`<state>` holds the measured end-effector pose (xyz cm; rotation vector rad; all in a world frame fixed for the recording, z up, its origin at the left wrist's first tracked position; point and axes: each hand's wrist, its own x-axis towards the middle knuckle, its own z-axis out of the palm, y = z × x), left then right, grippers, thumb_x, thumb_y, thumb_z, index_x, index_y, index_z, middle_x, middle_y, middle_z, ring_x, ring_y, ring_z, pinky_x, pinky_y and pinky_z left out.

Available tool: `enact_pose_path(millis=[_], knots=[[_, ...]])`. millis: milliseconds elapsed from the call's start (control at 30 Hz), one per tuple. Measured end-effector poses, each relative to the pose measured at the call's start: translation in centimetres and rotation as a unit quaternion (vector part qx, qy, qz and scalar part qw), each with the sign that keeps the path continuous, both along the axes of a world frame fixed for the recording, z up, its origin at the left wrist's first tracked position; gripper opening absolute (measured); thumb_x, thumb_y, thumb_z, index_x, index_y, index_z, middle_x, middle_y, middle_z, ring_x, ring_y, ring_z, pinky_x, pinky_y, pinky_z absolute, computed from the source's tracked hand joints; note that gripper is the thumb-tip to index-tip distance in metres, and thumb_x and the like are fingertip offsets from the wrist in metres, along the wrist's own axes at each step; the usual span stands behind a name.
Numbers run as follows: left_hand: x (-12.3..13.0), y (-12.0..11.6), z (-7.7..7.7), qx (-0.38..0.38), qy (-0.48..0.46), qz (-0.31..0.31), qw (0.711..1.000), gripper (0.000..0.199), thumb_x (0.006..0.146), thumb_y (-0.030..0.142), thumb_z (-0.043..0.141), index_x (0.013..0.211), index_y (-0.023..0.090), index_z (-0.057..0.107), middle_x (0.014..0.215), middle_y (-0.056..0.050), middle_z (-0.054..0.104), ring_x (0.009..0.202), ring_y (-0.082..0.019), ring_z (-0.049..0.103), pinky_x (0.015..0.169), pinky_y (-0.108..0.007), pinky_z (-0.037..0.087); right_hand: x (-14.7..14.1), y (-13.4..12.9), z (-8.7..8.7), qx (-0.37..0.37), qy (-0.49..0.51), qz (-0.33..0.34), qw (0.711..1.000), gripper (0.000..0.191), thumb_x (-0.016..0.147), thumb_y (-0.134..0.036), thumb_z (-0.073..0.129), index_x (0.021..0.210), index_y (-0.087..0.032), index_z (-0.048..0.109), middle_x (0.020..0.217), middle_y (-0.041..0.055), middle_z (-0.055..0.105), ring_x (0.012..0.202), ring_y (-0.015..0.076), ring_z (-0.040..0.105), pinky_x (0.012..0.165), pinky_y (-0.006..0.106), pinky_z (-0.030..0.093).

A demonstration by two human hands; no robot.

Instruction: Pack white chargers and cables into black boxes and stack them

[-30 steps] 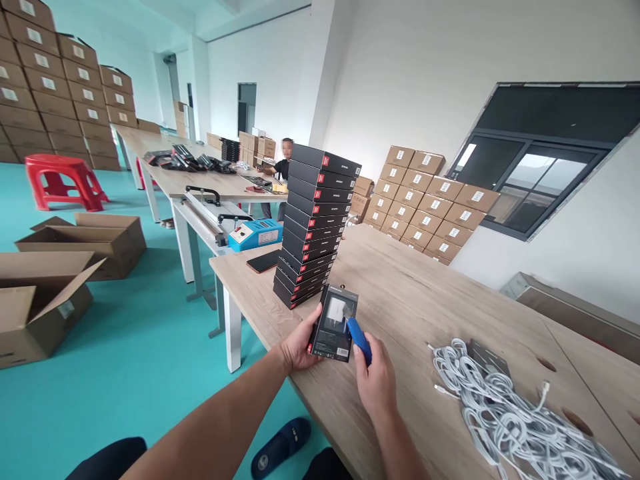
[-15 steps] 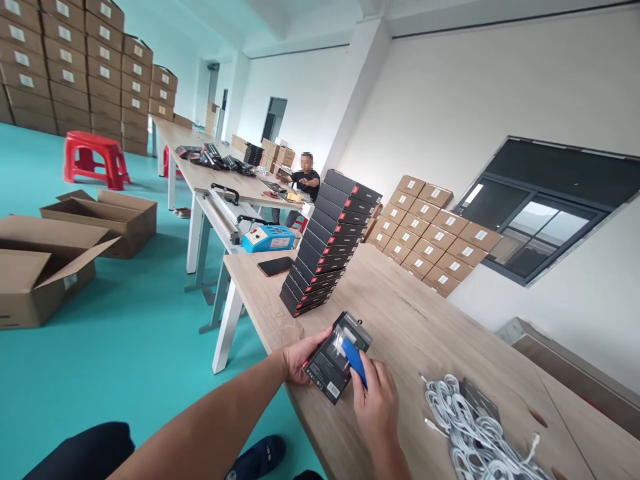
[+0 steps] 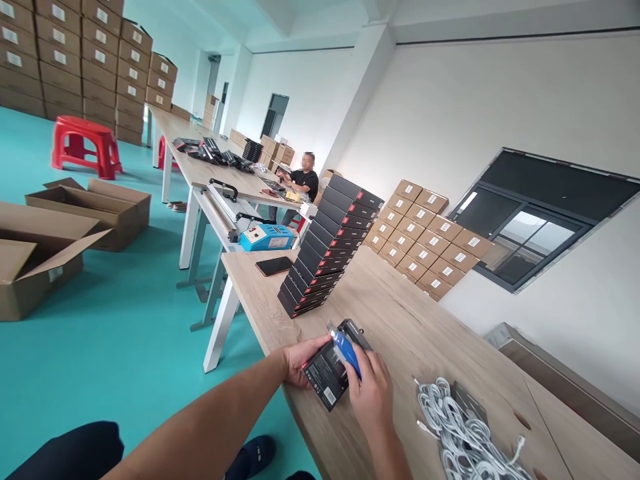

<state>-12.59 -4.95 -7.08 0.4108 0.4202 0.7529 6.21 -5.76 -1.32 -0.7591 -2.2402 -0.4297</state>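
Note:
My left hand [image 3: 300, 360] grips a black retail box [image 3: 326, 373] by its left side, with the thumb along the upper edge. The box is tilted over the front edge of the table, and white print and a barcode label show on its face. In my right hand [image 3: 371, 383] is a blue utility knife [image 3: 347, 351]. Its pale tip lies over the upper part of the box, close to my left thumb. Whether the tip touches the box I cannot tell. Just beyond stands a tall, leaning stack of black boxes [image 3: 327, 250].
Coiled white cables [image 3: 457, 427] lie at the right on the wooden table [image 3: 400, 333]. A phone [image 3: 274, 266] rests left of the stack. Behind it are a blue sealing machine [image 3: 267, 237] and a seated person [image 3: 305, 180]. Open cartons [image 3: 95, 210] and a red stool [image 3: 86, 147] stand on the floor.
The knife has moved up and left across the box, its tip now near the upper edge by my left thumb. My left hand keeps its hold.

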Motion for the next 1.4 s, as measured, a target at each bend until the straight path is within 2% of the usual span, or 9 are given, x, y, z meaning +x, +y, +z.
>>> enact_pose_path(millis=[167, 300, 433, 567, 733, 967, 1133, 1267, 1400], knots=[[0.4, -0.3, 0.1, 0.024, -0.011, 0.029, 0.999, 0.067, 0.078, 0.078, 0.056, 0.097, 0.016, 0.073, 0.077, -0.012, 0.076, 0.073, -0.027, 0.072, 0.072, -0.035, 0.056, -2.6, -1.4, 1.9, -0.011, -0.011, 0.044, 0.999, 0.033, 0.099, -0.033, 0.051, 0.129, -0.020, 0.058, 0.098, 0.0105, 0.068, 0.088, 0.0251, 0.063, 0.076, 0.039, 0.052], [0.4, -0.6, -0.2, 0.052, -0.035, 0.098, 0.993, 0.070, 0.077, 0.076, 0.061, 0.099, 0.010, 0.072, 0.087, -0.015, 0.077, 0.081, -0.027, 0.073, 0.079, -0.036, 0.056, -0.4, -2.4, 0.2, -0.061, 0.041, 0.022, 0.997, 0.031, 0.098, -0.039, 0.054, 0.122, -0.022, 0.062, 0.095, 0.0094, 0.070, 0.084, 0.0244, 0.066, 0.072, 0.037, 0.053], [0.2, -0.9, -0.7, 0.096, -0.075, 0.216, 0.969, 0.051, 0.074, 0.054, 0.080, 0.102, 0.012, 0.070, 0.099, -0.014, 0.077, 0.090, -0.026, 0.072, 0.087, -0.036, 0.054, 2.7, -3.1, -2.0, -0.181, 0.201, -0.080, 0.960, 0.041, 0.094, -0.052, 0.053, 0.110, -0.017, 0.067, 0.093, 0.0115, 0.074, 0.081, 0.0250, 0.070, 0.068, 0.035, 0.055], [0.1, -1.3, -0.2, 0.160, -0.079, 0.273, 0.945, 0.057, 0.065, 0.026, 0.089, 0.116, 0.017, 0.067, 0.106, -0.011, 0.076, 0.091, -0.027, 0.072, 0.084, -0.036, 0.055, 1.8, -4.5, -1.9, -0.302, 0.245, -0.093, 0.917, 0.043, 0.090, -0.056, 0.055, 0.105, -0.017, 0.069, 0.082, 0.0077, 0.074, 0.071, 0.0228, 0.068, 0.064, 0.031, 0.053], [-0.1, -1.9, 1.0, 0.215, -0.040, 0.256, 0.942, 0.058, 0.065, 0.005, 0.080, 0.122, 0.012, 0.067, 0.099, -0.011, 0.077, 0.085, -0.028, 0.073, 0.083, -0.037, 0.055, -2.0, -5.8, -1.5, -0.374, 0.237, -0.051, 0.895, 0.031, 0.090, -0.046, 0.056, 0.102, -0.021, 0.068, 0.082, 0.0052, 0.074, 0.074, 0.0218, 0.068, 0.065, 0.029, 0.050], [-0.3, -1.9, 1.2, 0.208, 0.002, 0.268, 0.941, 0.049, 0.061, 0.003, 0.082, 0.109, 0.013, 0.073, 0.097, -0.012, 0.077, 0.104, -0.034, 0.070, 0.098, -0.044, 0.051, -3.9, -5.7, -2.8, -0.375, 0.238, -0.175, 0.879, 0.020, 0.087, -0.042, 0.053, 0.090, -0.023, 0.061, 0.074, 0.0040, 0.071, 0.070, 0.0252, 0.066, 0.058, 0.032, 0.042], [-0.2, -1.4, 1.0, 0.225, 0.052, 0.257, 0.938, 0.048, 0.060, 0.009, 0.087, 0.106, 0.013, 0.073, 0.094, -0.012, 0.077, 0.103, -0.033, 0.070, 0.098, -0.043, 0.052, -5.2, -6.0, -3.0, -0.342, 0.267, -0.232, 0.870, 0.016, 0.087, -0.039, 0.053, 0.087, -0.025, 0.060, 0.077, 0.0062, 0.072, 0.074, 0.0281, 0.068, 0.063, 0.036, 0.044], [-0.4, -1.2, 0.7, 0.226, 0.078, 0.247, 0.939, 0.044, 0.058, 0.012, 0.090, 0.099, 0.010, 0.075, 0.092, -0.013, 0.077, 0.104, -0.033, 0.070, 0.102, -0.044, 0.050, -5.6, -4.9, -3.5, -0.317, 0.292, -0.276, 0.859, 0.014, 0.087, -0.036, 0.052, 0.081, -0.025, 0.058, 0.080, 0.0101, 0.073, 0.078, 0.0303, 0.070, 0.063, 0.037, 0.046], [-0.5, -1.2, 0.9, 0.220, 0.071, 0.231, 0.945, 0.042, 0.058, 0.012, 0.090, 0.098, 0.011, 0.076, 0.100, -0.013, 0.077, 0.113, -0.034, 0.067, 0.107, -0.044, 0.047, -4.8, -3.1, -4.0, -0.309, 0.299, -0.302, 0.851, 0.013, 0.085, -0.032, 0.054, 0.075, -0.025, 0.056, 0.074, 0.0111, 0.073, 0.070, 0.0309, 0.070, 0.059, 0.036, 0.043]])
